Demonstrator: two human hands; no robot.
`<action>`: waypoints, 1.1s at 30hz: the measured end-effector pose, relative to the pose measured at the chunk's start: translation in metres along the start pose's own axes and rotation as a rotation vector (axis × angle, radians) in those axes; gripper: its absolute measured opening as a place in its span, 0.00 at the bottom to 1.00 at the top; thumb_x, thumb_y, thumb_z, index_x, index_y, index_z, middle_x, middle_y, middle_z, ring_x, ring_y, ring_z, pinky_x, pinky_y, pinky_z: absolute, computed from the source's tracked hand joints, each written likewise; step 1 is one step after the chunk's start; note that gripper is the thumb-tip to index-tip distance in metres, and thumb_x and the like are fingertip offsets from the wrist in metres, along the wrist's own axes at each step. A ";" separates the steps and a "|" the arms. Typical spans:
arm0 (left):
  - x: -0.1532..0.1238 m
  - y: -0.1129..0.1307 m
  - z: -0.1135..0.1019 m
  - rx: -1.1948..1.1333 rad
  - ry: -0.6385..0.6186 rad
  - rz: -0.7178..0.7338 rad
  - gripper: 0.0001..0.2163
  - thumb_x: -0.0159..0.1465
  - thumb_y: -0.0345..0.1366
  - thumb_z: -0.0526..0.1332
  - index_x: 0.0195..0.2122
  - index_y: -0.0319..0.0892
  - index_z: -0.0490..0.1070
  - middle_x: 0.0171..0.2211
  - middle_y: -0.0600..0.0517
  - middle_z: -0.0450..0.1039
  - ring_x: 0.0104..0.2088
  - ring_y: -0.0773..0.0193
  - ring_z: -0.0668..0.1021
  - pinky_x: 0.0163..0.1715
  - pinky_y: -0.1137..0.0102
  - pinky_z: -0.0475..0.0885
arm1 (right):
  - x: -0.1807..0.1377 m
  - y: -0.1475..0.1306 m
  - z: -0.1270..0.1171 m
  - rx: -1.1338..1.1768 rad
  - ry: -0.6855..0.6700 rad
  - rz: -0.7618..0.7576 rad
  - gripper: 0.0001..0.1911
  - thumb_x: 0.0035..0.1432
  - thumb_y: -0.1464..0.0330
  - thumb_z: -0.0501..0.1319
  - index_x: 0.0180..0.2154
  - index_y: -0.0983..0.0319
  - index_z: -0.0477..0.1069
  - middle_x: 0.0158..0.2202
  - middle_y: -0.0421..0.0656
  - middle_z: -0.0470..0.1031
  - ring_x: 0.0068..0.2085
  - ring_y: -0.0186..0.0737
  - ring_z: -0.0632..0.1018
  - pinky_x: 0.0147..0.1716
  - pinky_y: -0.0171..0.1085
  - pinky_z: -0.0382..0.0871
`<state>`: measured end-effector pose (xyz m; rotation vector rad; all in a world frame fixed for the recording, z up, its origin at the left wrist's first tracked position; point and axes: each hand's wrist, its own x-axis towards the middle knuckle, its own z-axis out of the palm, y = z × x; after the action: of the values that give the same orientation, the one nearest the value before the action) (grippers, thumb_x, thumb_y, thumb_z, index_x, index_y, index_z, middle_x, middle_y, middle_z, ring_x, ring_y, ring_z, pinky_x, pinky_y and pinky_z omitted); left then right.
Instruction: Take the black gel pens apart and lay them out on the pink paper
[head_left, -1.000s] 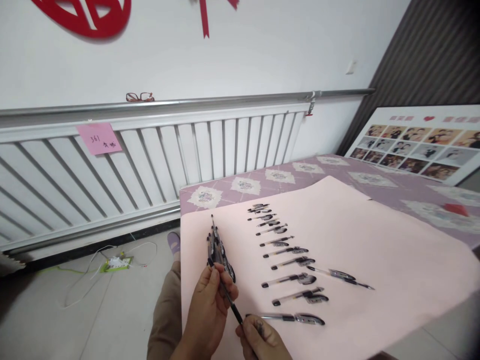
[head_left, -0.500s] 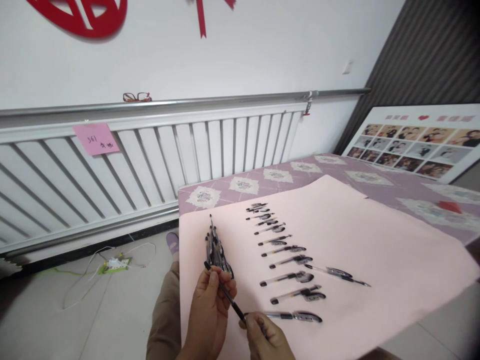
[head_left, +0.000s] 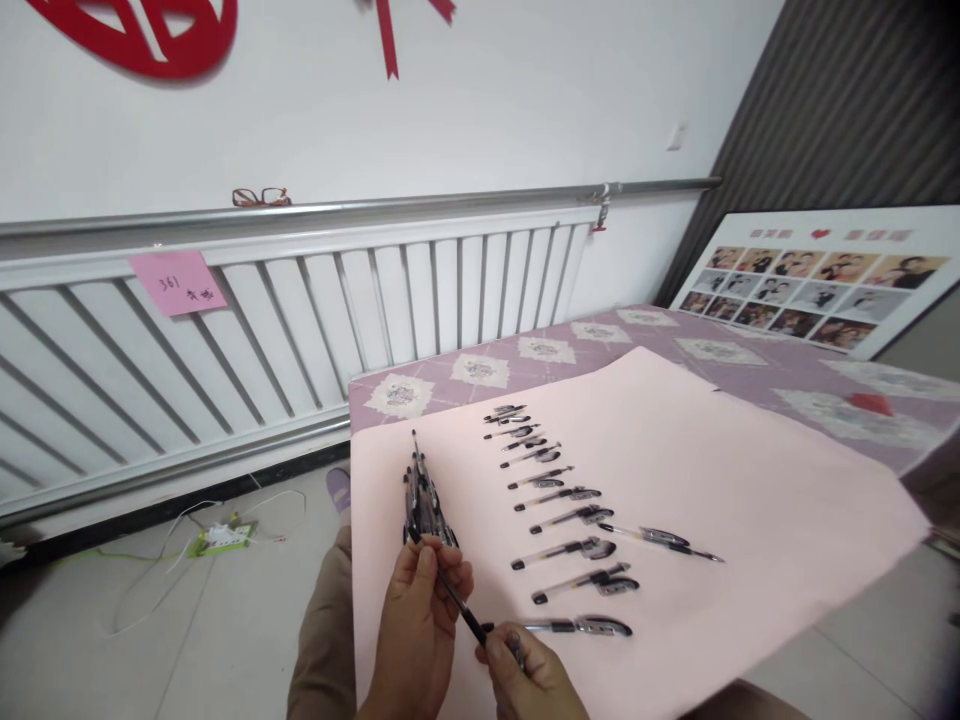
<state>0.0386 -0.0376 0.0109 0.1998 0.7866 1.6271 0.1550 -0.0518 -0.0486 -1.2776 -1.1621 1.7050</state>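
Between my two hands a black pen (head_left: 463,607) is held slantwise above the pink sheet (head_left: 675,460). My left hand (head_left: 420,610) pinches its upper end, and my right hand (head_left: 525,670) grips the lower end, where the fingers hide the tip. Just beyond my left hand lies a pile of pens (head_left: 426,500). To the right runs a column of pens and loose caps (head_left: 559,500), several of them in rows. The nearest capped pen (head_left: 574,626) lies beside my right hand, its left end partly hidden. Another pen (head_left: 667,540) lies apart, pointing right.
A purple patterned tablecloth (head_left: 517,370) shows behind the sheet. A white radiator (head_left: 300,330) with a pink note (head_left: 177,283) stands along the wall, glasses (head_left: 260,197) on the pipe above. A photo board (head_left: 810,280) leans at right. A power strip (head_left: 223,537) lies on the floor.
The whole view has shifted slightly, so the table and wall sit a little further left. Both hands keep hold of the same pen in nearly the same pose.
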 end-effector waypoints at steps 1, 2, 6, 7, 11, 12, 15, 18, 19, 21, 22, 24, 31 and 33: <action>0.000 -0.001 0.000 0.004 0.002 -0.004 0.03 0.58 0.34 0.59 0.33 0.42 0.66 0.27 0.54 0.72 0.29 0.70 0.75 0.34 0.72 0.71 | 0.000 0.001 -0.001 -0.017 0.021 -0.019 0.20 0.46 0.49 0.56 0.23 0.60 0.62 0.11 0.28 0.50 0.13 0.25 0.53 0.14 0.29 0.42; 0.000 -0.002 0.000 0.006 0.002 -0.008 0.03 0.58 0.34 0.59 0.33 0.42 0.66 0.27 0.54 0.72 0.29 0.69 0.76 0.34 0.72 0.71 | 0.000 0.002 -0.002 -0.024 0.043 -0.033 0.19 0.45 0.51 0.57 0.22 0.60 0.61 0.12 0.28 0.50 0.13 0.25 0.53 0.14 0.29 0.42; 0.000 -0.006 -0.001 0.012 -0.001 -0.011 0.04 0.58 0.35 0.59 0.33 0.42 0.65 0.28 0.53 0.72 0.30 0.69 0.76 0.35 0.72 0.71 | -0.003 0.003 -0.005 0.006 0.088 -0.029 0.15 0.43 0.56 0.61 0.23 0.59 0.61 0.14 0.28 0.53 0.12 0.24 0.52 0.14 0.30 0.43; 0.000 -0.007 0.000 0.018 0.003 -0.011 0.04 0.57 0.35 0.59 0.33 0.42 0.65 0.28 0.54 0.72 0.30 0.69 0.76 0.35 0.72 0.71 | -0.004 0.003 -0.005 0.018 0.087 -0.015 0.15 0.44 0.55 0.61 0.25 0.59 0.62 0.14 0.28 0.53 0.12 0.24 0.52 0.14 0.30 0.44; 0.000 -0.009 0.001 0.044 0.011 -0.021 0.04 0.57 0.34 0.59 0.33 0.42 0.65 0.27 0.54 0.72 0.29 0.69 0.75 0.33 0.72 0.71 | -0.006 0.005 -0.008 0.054 0.042 0.028 0.19 0.47 0.50 0.56 0.25 0.61 0.64 0.12 0.28 0.51 0.13 0.25 0.50 0.13 0.30 0.42; -0.001 -0.010 0.002 0.044 0.011 -0.025 0.04 0.57 0.34 0.59 0.33 0.42 0.66 0.27 0.54 0.72 0.29 0.70 0.75 0.33 0.73 0.71 | -0.006 0.006 -0.008 0.053 0.037 0.024 0.20 0.46 0.50 0.57 0.24 0.60 0.63 0.12 0.28 0.50 0.13 0.25 0.50 0.13 0.29 0.41; -0.002 -0.012 0.002 0.036 0.011 -0.038 0.04 0.57 0.33 0.60 0.33 0.42 0.66 0.27 0.54 0.72 0.30 0.70 0.75 0.34 0.73 0.71 | -0.006 0.007 -0.012 0.038 0.052 -0.012 0.18 0.44 0.52 0.60 0.23 0.59 0.60 0.12 0.28 0.50 0.13 0.24 0.50 0.13 0.29 0.42; -0.003 -0.015 0.001 0.048 0.020 -0.044 0.04 0.57 0.33 0.59 0.33 0.42 0.65 0.27 0.54 0.73 0.30 0.70 0.76 0.34 0.73 0.71 | -0.006 0.007 -0.015 0.011 0.075 -0.052 0.17 0.43 0.53 0.62 0.23 0.59 0.62 0.14 0.29 0.53 0.15 0.25 0.52 0.14 0.29 0.46; -0.003 -0.016 0.001 0.054 0.026 -0.044 0.04 0.57 0.33 0.60 0.34 0.42 0.65 0.27 0.53 0.73 0.30 0.70 0.76 0.34 0.73 0.71 | -0.006 0.007 -0.016 0.000 0.081 -0.063 0.17 0.43 0.53 0.61 0.24 0.60 0.63 0.15 0.30 0.54 0.16 0.26 0.53 0.15 0.29 0.47; -0.002 -0.018 0.000 0.057 0.034 -0.047 0.05 0.57 0.33 0.60 0.34 0.42 0.65 0.27 0.53 0.73 0.30 0.70 0.76 0.34 0.72 0.71 | -0.006 0.006 -0.018 -0.030 0.067 -0.091 0.18 0.46 0.52 0.59 0.24 0.60 0.64 0.16 0.31 0.55 0.17 0.28 0.56 0.17 0.29 0.50; -0.002 -0.019 0.000 0.055 0.038 -0.053 0.05 0.57 0.33 0.60 0.34 0.42 0.65 0.27 0.53 0.73 0.30 0.69 0.76 0.34 0.72 0.71 | -0.006 0.006 -0.019 -0.047 0.055 -0.111 0.18 0.47 0.51 0.57 0.23 0.61 0.64 0.17 0.32 0.55 0.18 0.28 0.57 0.18 0.30 0.51; -0.001 -0.020 -0.001 0.051 0.044 -0.067 0.05 0.57 0.34 0.60 0.33 0.42 0.65 0.27 0.53 0.74 0.29 0.69 0.76 0.34 0.72 0.72 | -0.006 0.004 -0.021 -0.087 0.047 -0.153 0.18 0.48 0.53 0.57 0.21 0.61 0.62 0.17 0.32 0.55 0.20 0.29 0.57 0.21 0.30 0.52; 0.000 -0.024 -0.004 0.049 0.035 -0.068 0.05 0.57 0.34 0.60 0.34 0.43 0.65 0.28 0.53 0.74 0.30 0.68 0.77 0.34 0.72 0.71 | -0.008 0.002 -0.027 -0.152 0.051 -0.175 0.14 0.49 0.55 0.58 0.27 0.60 0.66 0.20 0.35 0.59 0.23 0.33 0.61 0.25 0.32 0.57; 0.000 -0.026 -0.004 0.051 0.024 -0.074 0.05 0.57 0.35 0.60 0.34 0.43 0.65 0.28 0.53 0.74 0.30 0.68 0.77 0.34 0.72 0.71 | -0.008 0.002 -0.028 -0.167 0.010 -0.170 0.17 0.51 0.53 0.54 0.27 0.61 0.67 0.20 0.35 0.60 0.22 0.33 0.61 0.23 0.32 0.57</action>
<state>0.0573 -0.0385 -0.0070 0.1855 0.8445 1.5433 0.1839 -0.0529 -0.0513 -1.2457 -1.3897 1.5021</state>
